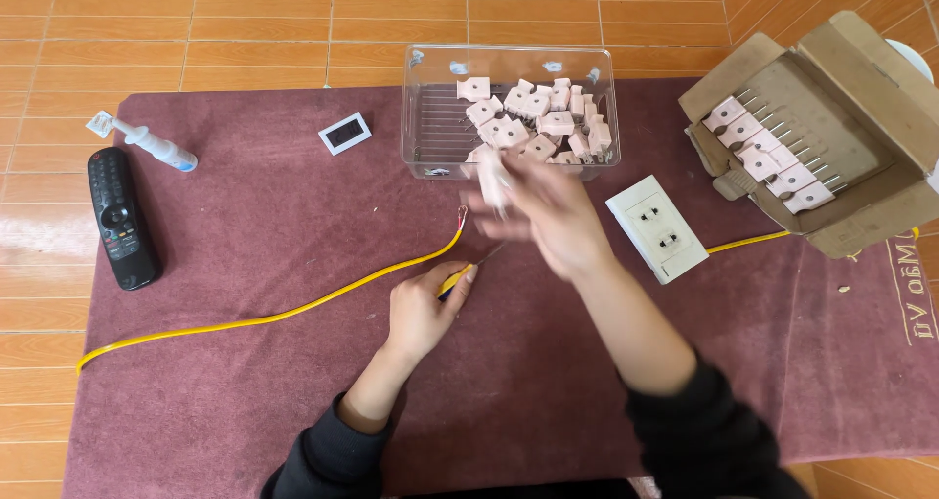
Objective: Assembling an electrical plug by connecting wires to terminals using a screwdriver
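We are sitting at a maroon mat [245, 264] spread over the tiled floor, and the work looks to be early on. Our right hand [543, 215] is blurred with motion just in front of the clear plastic bin [421, 117] at the mat's far edge, its fingers closed round a pale pink plug [492, 178] held in the air. Our left hand [421, 308] rests on the mat near its middle, gripping a screwdriver with a yellow and dark handle [453, 282], tip pointing toward the right hand. The bared end [463, 212] of the yellow cable [293, 313] lies on the mat just beside the plug, with nothing fitted to it yet, so by our reading the wiring is not begun. Many loose plugs remain in the bin, while a row of them [773, 157] sits in the cardboard box [861, 127] at the far right corner. A white double socket [657, 227] lies between hand and box.
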